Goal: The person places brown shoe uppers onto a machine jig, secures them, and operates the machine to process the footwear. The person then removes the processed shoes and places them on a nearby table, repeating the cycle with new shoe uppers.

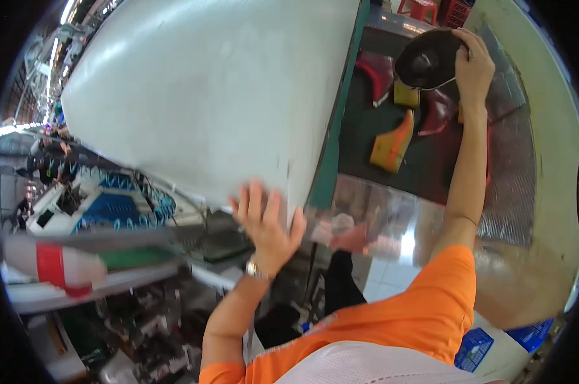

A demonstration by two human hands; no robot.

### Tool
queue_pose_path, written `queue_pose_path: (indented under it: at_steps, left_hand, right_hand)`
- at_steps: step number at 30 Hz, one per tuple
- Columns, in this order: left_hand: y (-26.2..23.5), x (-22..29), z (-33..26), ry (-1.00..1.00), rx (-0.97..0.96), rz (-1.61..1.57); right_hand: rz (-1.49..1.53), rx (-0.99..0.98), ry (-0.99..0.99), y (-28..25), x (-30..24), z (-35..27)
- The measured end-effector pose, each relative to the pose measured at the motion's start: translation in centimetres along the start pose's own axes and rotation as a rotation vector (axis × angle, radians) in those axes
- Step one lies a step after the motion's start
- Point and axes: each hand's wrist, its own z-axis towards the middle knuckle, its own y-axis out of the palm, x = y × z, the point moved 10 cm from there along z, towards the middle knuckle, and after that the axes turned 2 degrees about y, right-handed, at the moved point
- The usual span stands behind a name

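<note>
My left hand [266, 221] is spread flat with fingers apart against the lower edge of a large white-grey machine panel [206, 96]. My right hand [474, 64] reaches far out to the upper right and grips the rim of a dark shoe piece [427, 61] on the dark conveyor surface [360, 141]. Around it lie a yellow-orange shoe form [392, 146], a small yellow block [406, 95] and dark red shoe pieces [377, 73]. My arms wear orange sleeves, and a watch sits on the left wrist.
A shiny metal plate [392, 221] lies in front of the conveyor. At left stand a blue and white machine [104, 208], a shelf with a white and red bottle [52, 265] and cluttered parts below. Red crates [430, 9] stand beyond the conveyor; blue crates [475, 349] at lower right.
</note>
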Motion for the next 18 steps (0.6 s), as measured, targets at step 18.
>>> queue_pose_path:
  at_steps: [18]
  left_hand:
    - [-24.8, 2.8, -13.9, -0.965, 0.388, -2.802]
  right_hand:
    - [1.867, -0.799, -1.245, -32.1, -43.9, -12.3]
